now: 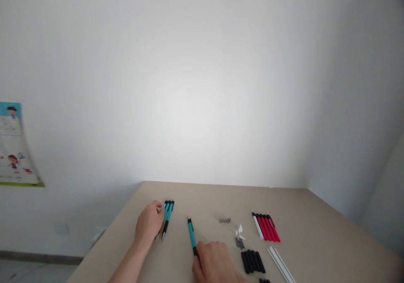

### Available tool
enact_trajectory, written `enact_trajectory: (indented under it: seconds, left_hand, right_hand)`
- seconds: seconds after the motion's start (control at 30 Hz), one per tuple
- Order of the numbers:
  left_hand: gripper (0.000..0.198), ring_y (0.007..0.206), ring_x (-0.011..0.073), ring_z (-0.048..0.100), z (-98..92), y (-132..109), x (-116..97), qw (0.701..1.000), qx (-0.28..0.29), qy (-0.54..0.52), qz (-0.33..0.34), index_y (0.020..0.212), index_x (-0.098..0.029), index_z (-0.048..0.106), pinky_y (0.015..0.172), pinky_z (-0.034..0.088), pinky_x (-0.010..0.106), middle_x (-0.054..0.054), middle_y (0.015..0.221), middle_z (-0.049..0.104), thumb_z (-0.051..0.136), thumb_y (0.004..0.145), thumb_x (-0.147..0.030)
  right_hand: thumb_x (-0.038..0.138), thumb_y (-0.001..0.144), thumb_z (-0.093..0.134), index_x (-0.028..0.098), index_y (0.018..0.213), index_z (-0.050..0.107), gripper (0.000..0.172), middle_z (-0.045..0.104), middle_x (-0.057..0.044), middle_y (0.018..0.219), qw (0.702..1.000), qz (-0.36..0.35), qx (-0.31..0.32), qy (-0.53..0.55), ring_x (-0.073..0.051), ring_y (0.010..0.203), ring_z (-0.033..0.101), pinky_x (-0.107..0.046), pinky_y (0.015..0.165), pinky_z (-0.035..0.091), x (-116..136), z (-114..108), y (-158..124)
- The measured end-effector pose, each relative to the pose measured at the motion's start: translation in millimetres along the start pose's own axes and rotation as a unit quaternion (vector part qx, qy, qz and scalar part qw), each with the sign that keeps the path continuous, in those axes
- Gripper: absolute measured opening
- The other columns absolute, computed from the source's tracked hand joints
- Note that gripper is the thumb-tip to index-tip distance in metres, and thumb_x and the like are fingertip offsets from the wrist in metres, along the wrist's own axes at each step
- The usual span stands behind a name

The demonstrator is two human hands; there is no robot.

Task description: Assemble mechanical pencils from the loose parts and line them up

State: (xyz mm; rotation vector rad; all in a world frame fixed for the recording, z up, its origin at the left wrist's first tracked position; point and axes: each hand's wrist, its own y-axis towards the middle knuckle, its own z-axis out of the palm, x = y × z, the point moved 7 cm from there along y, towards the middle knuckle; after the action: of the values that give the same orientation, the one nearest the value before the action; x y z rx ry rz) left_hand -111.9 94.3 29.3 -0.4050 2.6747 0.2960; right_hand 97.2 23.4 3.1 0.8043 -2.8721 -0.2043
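Your right hand (217,261) pinches a blue pen (192,231); seemingly finished pens (168,220) lie beside your left hand (150,222), grip unclear; rightward, black sleeves (253,261) remain loose.

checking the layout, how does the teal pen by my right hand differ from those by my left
The lone pen slants with its far end leftward; the bunched pens slant with far ends rightward. The lone pen's near end is hidden by the right hand; one of the bunched pens shows its pointed tip. Both are teal and black.
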Motion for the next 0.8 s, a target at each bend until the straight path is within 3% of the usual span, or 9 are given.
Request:
enact_trajectory:
  seconds: [0.17, 0.3, 0.4, 0.57, 0.7, 0.8]
  left_hand:
    - [0.023, 0.084, 0.0245, 0.067, 3.4, 1, -2, 1.0, 0.004, 0.005, 0.016, 0.098, -0.018, 0.065, 0.07, 0.043, 0.029, 0.009, 0.087, 0.071, 0.047, 0.086, -0.026]
    - [0.027, 0.082, 0.0209, 0.066, 8.7, 8, 0, 0.999, 0.012, 0.0, 0.035, 0.104, -0.021, 0.064, 0.07, 0.044, 0.027, 0.006, 0.086, 0.07, 0.044, 0.088, -0.027]
    - [0.035, 0.093, 0.0217, 0.061, 14.0, 11, -4, 0.997, -0.009, 0.041, 0.071, 0.119, -0.025, 0.06, 0.078, 0.043, 0.029, 0.008, 0.099, 0.066, 0.043, 0.089, -0.029]
    - [0.042, 0.12, 0.0304, 0.045, 25.1, 7, -14, 0.988, -0.008, 0.108, 0.107, 0.131, -0.04, 0.05, 0.091, 0.035, 0.043, 0.011, 0.13, 0.052, 0.039, 0.09, -0.038]
    - [0.043, 0.125, 0.0301, 0.04, 28.1, 3, -17, 0.986, 0.024, 0.127, 0.109, 0.13, -0.04, 0.051, 0.094, 0.032, 0.045, 0.01, 0.136, 0.047, 0.033, 0.091, -0.038]
    - [0.045, 0.126, 0.03, 0.039, 27.7, 3, -19, 0.985, 0.036, 0.131, 0.111, 0.132, -0.039, 0.049, 0.095, 0.032, 0.046, 0.01, 0.138, 0.046, 0.032, 0.09, -0.037]
  right_hand:
    - [0.015, 0.083, 0.04, 0.012, 0.081, 0.066, 0.026, 0.068, -0.015, 0.073, 0.998, 0.057, -0.034, 0.007, -0.029, 0.067, 0.065, -0.034, 0.056, 0.042, 30, -1, 43]
    - [0.008, 0.08, 0.042, 0.01, 0.081, 0.066, 0.024, 0.067, -0.017, 0.076, 0.995, 0.044, -0.09, 0.001, -0.032, 0.07, 0.064, -0.04, 0.059, 0.045, 53, -1, 68]
    - [0.008, 0.079, 0.044, 0.011, 0.08, 0.065, 0.021, 0.066, -0.017, 0.075, 0.992, 0.039, -0.121, -0.002, -0.032, 0.068, 0.064, -0.042, 0.059, 0.046, 57, 6, 72]
    - [0.011, 0.078, 0.045, 0.012, 0.083, 0.066, 0.022, 0.067, -0.017, 0.075, 0.992, 0.062, -0.112, 0.014, -0.033, 0.069, 0.065, -0.043, 0.061, 0.048, 51, 20, 74]
    - [0.01, 0.077, 0.044, 0.011, 0.083, 0.066, 0.023, 0.068, -0.018, 0.076, 0.994, 0.076, -0.082, 0.005, -0.03, 0.071, 0.066, -0.039, 0.063, 0.048, 52, 18, 77]
    - [0.011, 0.079, 0.043, 0.011, 0.087, 0.068, 0.026, 0.069, -0.019, 0.08, 0.995, 0.086, -0.049, 0.019, -0.033, 0.074, 0.066, -0.043, 0.064, 0.049, 53, 11, 77]
